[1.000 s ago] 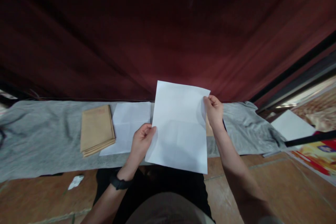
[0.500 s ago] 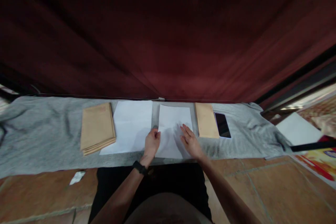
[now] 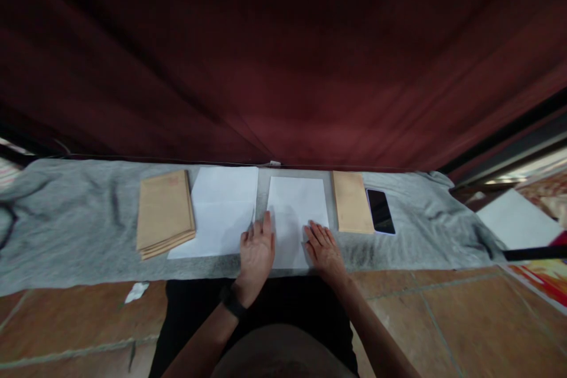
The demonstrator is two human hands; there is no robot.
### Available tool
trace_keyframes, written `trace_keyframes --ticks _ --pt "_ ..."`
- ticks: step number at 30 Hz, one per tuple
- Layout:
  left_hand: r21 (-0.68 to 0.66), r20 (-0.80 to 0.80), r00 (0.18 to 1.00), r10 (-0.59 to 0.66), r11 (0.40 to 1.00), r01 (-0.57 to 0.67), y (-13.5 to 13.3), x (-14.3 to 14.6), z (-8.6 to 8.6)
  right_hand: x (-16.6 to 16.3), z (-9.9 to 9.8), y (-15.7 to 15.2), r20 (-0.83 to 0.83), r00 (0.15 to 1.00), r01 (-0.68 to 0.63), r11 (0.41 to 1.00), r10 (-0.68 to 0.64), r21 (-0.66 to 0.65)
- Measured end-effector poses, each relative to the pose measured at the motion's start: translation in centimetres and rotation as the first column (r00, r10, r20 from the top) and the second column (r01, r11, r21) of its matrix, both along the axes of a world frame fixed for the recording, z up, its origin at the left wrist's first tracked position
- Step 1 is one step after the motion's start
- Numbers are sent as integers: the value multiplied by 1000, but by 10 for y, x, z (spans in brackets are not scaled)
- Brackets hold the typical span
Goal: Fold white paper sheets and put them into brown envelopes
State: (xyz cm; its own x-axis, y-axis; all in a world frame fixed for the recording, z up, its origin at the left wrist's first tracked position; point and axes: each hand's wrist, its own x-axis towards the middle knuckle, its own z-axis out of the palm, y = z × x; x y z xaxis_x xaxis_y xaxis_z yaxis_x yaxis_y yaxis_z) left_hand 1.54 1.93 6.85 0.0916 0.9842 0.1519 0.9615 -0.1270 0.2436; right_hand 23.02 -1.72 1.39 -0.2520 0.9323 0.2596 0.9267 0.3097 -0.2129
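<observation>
In front of me a white sheet of paper (image 3: 295, 198) lies on a grey cloth (image 3: 88, 266). My right hand (image 3: 325, 248) rests flat over its lower right part, fingers spread. My left hand (image 3: 257, 248), with a dark band at the wrist, is at the sheet's left edge. Its fingers are stretched out, palm partly turned up, and hold nothing I can see. Left of it lies a larger white paper (image 3: 224, 207), partly under or behind the left hand. Beyond that sits a stack of brown envelopes (image 3: 163, 209).
To the right are another brown envelope or small stack (image 3: 353, 201) and a dark-screened phone (image 3: 380, 211). A dark red curtain (image 3: 283, 71) hangs right behind the cloth. Brown floor tiles (image 3: 487, 313) and a white scrap (image 3: 136, 292) show below. A white board-like piece (image 3: 518, 218) stands far right.
My left hand has uncurled from the sheet's left edge, its fingers now extended. The right hand has moved slightly down and lies flatter on the sheet. The view has shifted slightly.
</observation>
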Motion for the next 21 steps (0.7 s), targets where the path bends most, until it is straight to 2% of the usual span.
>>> trace_keyframes --ticks 3,5,7,10,14,17,21 --pt "106 -113 977 -181 975 193 -18 15 -7 -1 0 0 8 1000 -6 1000 6 1" --pt "115 -88 935 -345 929 353 -20 30 -17 -1 0 0 12 1000 -20 1000 20 6" --pt "97 -44 911 -410 906 412 -14 45 -28 -1 0 -1 19 999 -34 999 34 9" --pt "61 -4 911 -413 909 412 2 57 -40 0 0 -3 34 998 -47 999 47 12" --pt "62 -8 937 -348 935 348 17 51 -47 3 3 -10 64 997 -40 999 38 23" --pt "85 -4 964 -267 960 266 16 40 -50 10 3 -18 79 997 -16 999 13 35" --pt "106 3 976 -217 971 216 6 28 -52 27 1 -30 88 996 13 999 -16 44"
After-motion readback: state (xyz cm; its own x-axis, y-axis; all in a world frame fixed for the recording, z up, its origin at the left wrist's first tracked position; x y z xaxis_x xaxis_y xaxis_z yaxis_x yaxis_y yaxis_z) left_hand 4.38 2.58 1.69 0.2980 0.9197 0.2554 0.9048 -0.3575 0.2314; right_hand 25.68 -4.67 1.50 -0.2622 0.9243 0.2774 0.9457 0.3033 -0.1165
